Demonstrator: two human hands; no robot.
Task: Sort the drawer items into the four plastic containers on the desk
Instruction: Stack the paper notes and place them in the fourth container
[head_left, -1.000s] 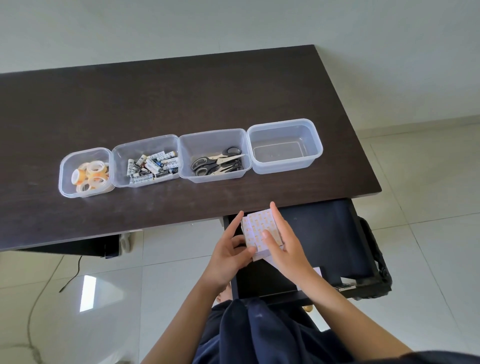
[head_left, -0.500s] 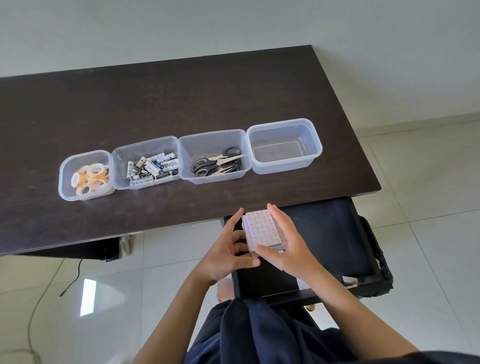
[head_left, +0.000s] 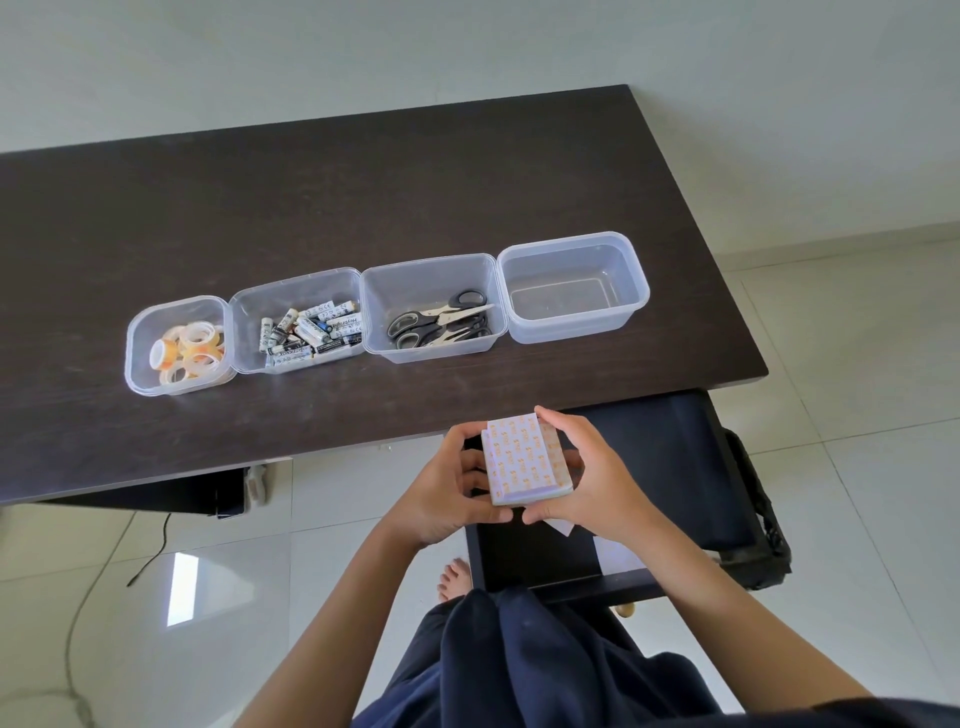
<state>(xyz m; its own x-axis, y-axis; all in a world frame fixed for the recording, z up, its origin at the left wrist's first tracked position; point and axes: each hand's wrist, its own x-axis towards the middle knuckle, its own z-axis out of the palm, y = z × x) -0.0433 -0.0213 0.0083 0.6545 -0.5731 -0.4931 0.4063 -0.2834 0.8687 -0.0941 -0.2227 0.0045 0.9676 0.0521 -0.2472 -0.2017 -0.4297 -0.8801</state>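
hands: left hand (head_left: 441, 493) and right hand (head_left: 587, 478) both have fingers curled round a patterned stack of pads (head_left: 522, 460)
stack: up in the air over the open drawer (head_left: 670, 467), just off the desk (head_left: 363, 218) edge
containers: tape rolls (head_left: 189, 345), batteries (head_left: 311, 332), scissors (head_left: 441, 325), far-right container (head_left: 574, 288) bare
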